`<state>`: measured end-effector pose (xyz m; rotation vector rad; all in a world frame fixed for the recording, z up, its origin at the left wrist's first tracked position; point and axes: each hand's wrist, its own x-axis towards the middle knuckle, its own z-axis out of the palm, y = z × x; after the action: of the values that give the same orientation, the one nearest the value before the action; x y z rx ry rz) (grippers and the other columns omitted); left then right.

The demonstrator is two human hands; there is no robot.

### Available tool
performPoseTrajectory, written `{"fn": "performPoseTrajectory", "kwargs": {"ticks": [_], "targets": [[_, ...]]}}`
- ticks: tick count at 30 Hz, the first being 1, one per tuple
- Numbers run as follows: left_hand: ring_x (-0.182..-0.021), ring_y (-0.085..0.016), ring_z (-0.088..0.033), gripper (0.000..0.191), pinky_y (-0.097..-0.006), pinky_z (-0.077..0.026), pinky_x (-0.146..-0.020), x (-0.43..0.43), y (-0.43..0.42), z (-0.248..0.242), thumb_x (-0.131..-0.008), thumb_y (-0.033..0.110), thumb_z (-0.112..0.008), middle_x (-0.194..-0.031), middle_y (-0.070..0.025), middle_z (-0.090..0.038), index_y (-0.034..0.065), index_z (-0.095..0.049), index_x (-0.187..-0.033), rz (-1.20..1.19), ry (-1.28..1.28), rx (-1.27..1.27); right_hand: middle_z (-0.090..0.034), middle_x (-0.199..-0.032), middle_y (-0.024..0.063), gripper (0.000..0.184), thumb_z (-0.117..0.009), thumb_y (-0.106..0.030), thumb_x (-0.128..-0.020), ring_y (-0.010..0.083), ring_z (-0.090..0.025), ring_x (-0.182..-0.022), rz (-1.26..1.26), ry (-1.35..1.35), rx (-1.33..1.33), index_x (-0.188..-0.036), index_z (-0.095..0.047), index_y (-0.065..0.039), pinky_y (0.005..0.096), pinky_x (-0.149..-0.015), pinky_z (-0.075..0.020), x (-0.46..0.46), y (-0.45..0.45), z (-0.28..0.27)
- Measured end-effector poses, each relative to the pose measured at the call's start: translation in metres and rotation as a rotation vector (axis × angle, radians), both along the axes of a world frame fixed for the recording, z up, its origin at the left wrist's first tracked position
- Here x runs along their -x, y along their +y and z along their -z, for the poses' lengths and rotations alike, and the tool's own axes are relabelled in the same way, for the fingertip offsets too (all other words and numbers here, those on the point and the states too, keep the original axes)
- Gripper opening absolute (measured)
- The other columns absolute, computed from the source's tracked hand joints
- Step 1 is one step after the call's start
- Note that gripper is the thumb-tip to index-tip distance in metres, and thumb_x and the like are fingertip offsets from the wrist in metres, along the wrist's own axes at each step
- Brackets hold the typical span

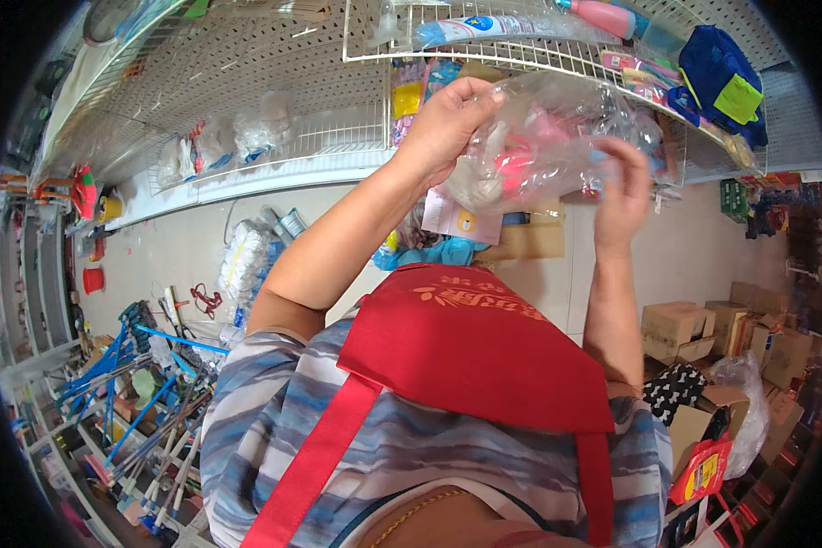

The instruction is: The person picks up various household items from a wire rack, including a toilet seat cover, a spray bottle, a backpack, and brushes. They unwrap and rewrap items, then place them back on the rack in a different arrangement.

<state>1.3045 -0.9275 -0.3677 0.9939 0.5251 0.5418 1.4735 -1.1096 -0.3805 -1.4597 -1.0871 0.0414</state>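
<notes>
My left hand (455, 123) pinches the left edge of a large clear plastic bag (541, 151) between thumb and fingers. Pink and white items, too blurred by the film to name, show inside it. At the bag's right side is my right hand (620, 181), motion-blurred with fingers bent; whether it grips the film cannot be told. Just beyond the bag runs a white wire shelf (548, 56). Under the bag lie a pink card with an animal face (466, 220), a blue plastic bag (438, 253) and a piece of cardboard (534, 240).
The upper shelf bears a blue-white packaged roll (507, 29), a pink bottle (599, 17) and a blue fabric bag (719, 75). Bagged goods (212, 144) sit on the left shelf. Blue-handled poles (109, 370) crowd the lower left; cardboard boxes (678, 329) stand at right.
</notes>
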Motion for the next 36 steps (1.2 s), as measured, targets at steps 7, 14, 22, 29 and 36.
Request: {"fn": "performPoseTrajectory", "kwargs": {"ticks": [7,14,22,29,36], "targets": [[-0.052,-0.002,-0.036,0.013,-0.0187,-0.028,-0.045,0.035,0.023,0.027,-0.097,0.020,-0.059,-0.064,0.0078,-0.044,0.0093,-0.063,-0.103,-0.079,0.013,0.044,-0.064,-0.098,0.0112,0.037,-0.059,-0.011,-0.086,0.0318,-0.061,-0.089,-0.540,-0.703,0.589,-0.122,-0.059,-0.007,0.0442,-0.088,-0.0455,0.067,-0.001,0.036],[-0.050,-0.003,-0.033,0.024,-0.0181,-0.024,-0.041,0.056,0.042,0.049,-0.098,0.024,-0.054,-0.062,0.0080,-0.035,0.0081,-0.059,-0.115,-0.179,0.052,0.137,-0.058,-0.101,0.0191,0.040,-0.060,-0.019,-0.090,0.0353,-0.059,-0.091,-0.814,-0.098,0.732,-0.126,-0.056,-0.004,0.0392,-0.085,-0.0477,0.136,0.009,0.012],[-0.052,-0.002,-0.036,0.025,-0.0180,-0.026,-0.043,0.048,0.010,0.043,-0.098,0.020,-0.053,-0.068,0.0072,-0.044,0.0114,-0.061,-0.120,-0.118,0.242,-0.167,-0.060,-0.109,0.0067,0.031,-0.054,-0.025,-0.096,0.0175,-0.059,-0.100,-0.739,0.801,0.876,-0.121,-0.060,-0.008,0.0335,-0.082,-0.0498,0.085,0.037,0.090],[-0.074,-0.006,-0.050,0.022,-0.0253,-0.044,-0.067,0.014,-0.087,0.018,-0.099,0.013,-0.051,-0.081,0.0008,-0.055,0.0073,-0.056,-0.120,0.092,0.074,-0.511,-0.060,-0.115,0.0072,0.030,-0.055,-0.022,-0.095,0.0172,-0.058,-0.104,-0.688,0.322,0.735,-0.120,-0.060,-0.006,0.0344,-0.084,-0.0492,0.084,0.091,0.180],[-0.065,-0.004,-0.052,0.021,-0.0235,-0.044,-0.054,0.028,-0.108,-0.002,-0.102,0.015,-0.047,-0.076,0.0009,-0.055,0.0075,-0.055,-0.119,0.234,-0.135,-0.225,-0.058,-0.121,0.0080,0.038,-0.059,-0.023,-0.093,0.0173,-0.055,-0.110,-0.656,0.203,0.915,-0.126,-0.055,-0.004,0.0339,-0.091,-0.0458,0.054,0.071,0.196]]}}
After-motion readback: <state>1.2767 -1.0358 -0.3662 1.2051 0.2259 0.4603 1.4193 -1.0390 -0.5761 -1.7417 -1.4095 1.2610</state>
